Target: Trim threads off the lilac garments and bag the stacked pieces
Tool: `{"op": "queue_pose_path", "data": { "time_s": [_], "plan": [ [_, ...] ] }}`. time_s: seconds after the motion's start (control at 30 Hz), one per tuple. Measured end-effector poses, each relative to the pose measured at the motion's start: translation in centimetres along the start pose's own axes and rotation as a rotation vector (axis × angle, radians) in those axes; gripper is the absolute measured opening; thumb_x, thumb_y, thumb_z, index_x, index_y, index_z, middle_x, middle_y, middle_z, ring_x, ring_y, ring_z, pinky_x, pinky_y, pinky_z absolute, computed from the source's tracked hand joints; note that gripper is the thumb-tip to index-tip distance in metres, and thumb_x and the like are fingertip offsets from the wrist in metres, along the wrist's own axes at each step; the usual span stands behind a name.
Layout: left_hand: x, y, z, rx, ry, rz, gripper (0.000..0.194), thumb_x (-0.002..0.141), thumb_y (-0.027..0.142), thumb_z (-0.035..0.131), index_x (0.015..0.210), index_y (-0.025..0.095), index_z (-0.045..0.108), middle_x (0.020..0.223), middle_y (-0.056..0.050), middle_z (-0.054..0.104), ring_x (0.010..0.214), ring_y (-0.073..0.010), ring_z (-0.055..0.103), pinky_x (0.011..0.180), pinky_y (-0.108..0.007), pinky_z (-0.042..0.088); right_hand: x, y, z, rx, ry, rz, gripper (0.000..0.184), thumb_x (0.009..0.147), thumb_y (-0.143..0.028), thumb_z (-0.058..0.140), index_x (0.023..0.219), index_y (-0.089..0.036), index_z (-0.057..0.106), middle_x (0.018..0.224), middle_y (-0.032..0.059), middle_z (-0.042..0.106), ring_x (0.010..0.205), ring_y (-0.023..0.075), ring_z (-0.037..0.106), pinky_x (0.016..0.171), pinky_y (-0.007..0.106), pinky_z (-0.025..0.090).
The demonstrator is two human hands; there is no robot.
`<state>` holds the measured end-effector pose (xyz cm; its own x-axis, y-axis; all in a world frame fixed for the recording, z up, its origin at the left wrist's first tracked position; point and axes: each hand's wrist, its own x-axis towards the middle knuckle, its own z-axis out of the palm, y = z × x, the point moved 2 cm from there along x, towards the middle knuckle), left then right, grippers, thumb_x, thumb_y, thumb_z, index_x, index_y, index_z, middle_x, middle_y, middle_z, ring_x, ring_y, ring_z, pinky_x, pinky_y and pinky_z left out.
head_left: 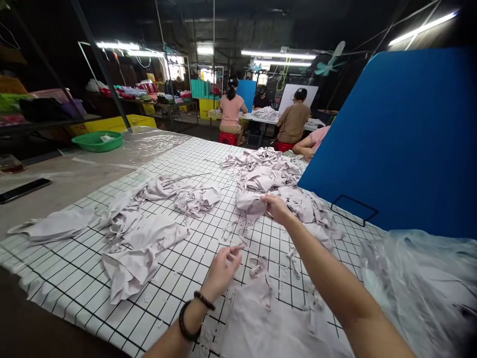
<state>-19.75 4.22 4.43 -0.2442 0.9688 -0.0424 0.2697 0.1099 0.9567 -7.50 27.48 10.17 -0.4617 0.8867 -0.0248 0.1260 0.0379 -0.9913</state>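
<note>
My right hand point(278, 209) pinches a pale pinkish-grey fabric garment point(250, 203) and holds it up at the near side of a large heap. A narrow strip of the cloth dangles below it. My left hand point(223, 271), with dark bead bracelets at the wrist, hovers over the grid-patterned tablecloth point(179, 278). Its fingers are loosely bent and apart, close to the dangling strip; whether they touch it is unclear. A heap of similar garments point(268, 169) lies beyond my right hand. Closest to me, a garment point(264, 318) lies spread out between my forearms.
More garments point(149, 231) are piled at left, among small scraps. A blue board point(406, 144) stands at right, with a clear plastic bag point(413, 283) before it. A green basin point(99, 141) and a phone point(26, 190) lie at far left. Several people sit beyond the table.
</note>
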Motion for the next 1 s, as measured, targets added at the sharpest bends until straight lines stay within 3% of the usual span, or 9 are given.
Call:
{"op": "queue_pose_path", "data": {
  "time_s": [0.1, 0.2, 0.3, 0.4, 0.57, 0.67, 0.8, 0.93, 1.0],
  "plan": [
    [4.3, 1.5, -0.2, -0.127, 0.162, 0.094, 0.047, 0.087, 0.048, 0.048, 0.126, 0.020, 0.050, 0.123, -0.011, 0.052, 0.101, -0.0193, 0.054, 0.084, -0.032, 0.045, -1.6, -1.9, -2.6, 0.289, 0.027, 0.002, 0.014, 0.073, -0.033, 0.058, 0.075, -0.019, 0.059, 0.073, 0.0023, 0.066, 0.069, 0.0175, 0.061, 0.065, 0.028, 0.050],
    [7.4, 3.2, 0.8, -0.087, 0.218, 0.237, 0.055, 0.082, 0.048, 0.057, 0.130, 0.022, 0.047, 0.131, -0.011, 0.047, 0.116, -0.0233, 0.047, 0.094, -0.035, 0.040, -3.3, -3.1, -2.6, 0.604, 0.003, 0.040, 0.010, 0.073, -0.027, 0.059, 0.078, -0.019, 0.061, 0.075, 0.0028, 0.068, 0.073, 0.0183, 0.064, 0.069, 0.029, 0.052],
    [9.1, 3.6, 2.0, -0.067, 0.086, 0.196, 0.054, 0.075, 0.053, 0.064, 0.116, 0.019, 0.058, 0.113, -0.011, 0.059, 0.103, -0.0251, 0.055, 0.085, -0.035, 0.045, -4.3, -4.0, -1.7, 0.615, -0.065, 0.046, 0.017, 0.076, -0.033, 0.056, 0.081, -0.018, 0.062, 0.076, 0.0062, 0.070, 0.081, 0.0237, 0.066, 0.074, 0.035, 0.053],
    [10.0, 3.1, 2.1, -0.236, -0.079, 0.128, 0.045, 0.075, 0.056, 0.062, 0.097, 0.016, 0.065, 0.090, -0.008, 0.066, 0.083, -0.0211, 0.061, 0.073, -0.032, 0.047, -4.4, -4.8, -2.2, 0.546, -0.081, 0.056, 0.024, 0.077, -0.041, 0.056, 0.079, -0.018, 0.062, 0.072, 0.0071, 0.070, 0.082, 0.0268, 0.067, 0.073, 0.038, 0.054],
    [10.6, 3.6, 0.0, -0.608, -0.291, 0.116, 0.040, 0.081, 0.051, 0.059, 0.089, 0.012, 0.063, 0.096, -0.011, 0.067, 0.087, -0.0183, 0.062, 0.084, -0.033, 0.045, -4.0, -6.3, -4.6, 0.592, 0.014, 0.175, 0.022, 0.078, -0.039, 0.060, 0.074, -0.018, 0.062, 0.063, 0.0039, 0.068, 0.067, 0.0234, 0.066, 0.066, 0.035, 0.055],
    [10.5, 4.9, -0.1, -0.652, -0.314, 0.146, 0.038, 0.082, 0.049, 0.058, 0.100, 0.014, 0.061, 0.107, -0.011, 0.065, 0.092, -0.0187, 0.062, 0.083, -0.033, 0.045, -3.8, -6.9, -4.7, 0.649, 0.053, 0.169, 0.015, 0.078, -0.033, 0.061, 0.076, -0.019, 0.062, 0.061, 0.0012, 0.066, 0.060, 0.0197, 0.064, 0.065, 0.033, 0.055],
    [9.7, 6.7, 1.2, -0.577, -0.248, 0.239, 0.043, 0.081, 0.054, 0.058, 0.086, 0.012, 0.066, 0.089, -0.008, 0.067, 0.083, -0.0163, 0.060, 0.078, -0.030, 0.044, -3.6, -7.4, -3.4, 0.631, -0.050, 0.077, 0.013, 0.077, -0.032, 0.063, 0.082, -0.019, 0.062, 0.069, 0.0014, 0.068, 0.071, 0.0209, 0.065, 0.069, 0.033, 0.054],
    [8.9, 8.2, 1.9, -0.821, -0.438, 0.117, 0.070, 0.078, 0.073, 0.040, 0.088, 0.009, 0.068, 0.083, -0.012, 0.067, 0.081, -0.0196, 0.060, 0.077, -0.034, 0.046, -3.5, -7.1, -2.7, 0.578, -0.109, 0.048, 0.016, 0.074, -0.034, 0.066, 0.080, -0.019, 0.062, 0.070, 0.0017, 0.068, 0.075, 0.0220, 0.064, 0.069, 0.033, 0.051],
    [8.8, 8.8, 1.5, -0.907, -0.458, 0.049, 0.065, 0.075, 0.070, 0.051, 0.090, 0.009, 0.067, 0.082, -0.013, 0.067, 0.081, -0.0202, 0.061, 0.076, -0.033, 0.047, -3.6, -6.7, -2.7, 0.572, -0.110, 0.042, 0.015, 0.071, -0.032, 0.068, 0.079, -0.019, 0.062, 0.070, 0.0005, 0.067, 0.072, 0.0198, 0.062, 0.067, 0.031, 0.049]
  ]
}}
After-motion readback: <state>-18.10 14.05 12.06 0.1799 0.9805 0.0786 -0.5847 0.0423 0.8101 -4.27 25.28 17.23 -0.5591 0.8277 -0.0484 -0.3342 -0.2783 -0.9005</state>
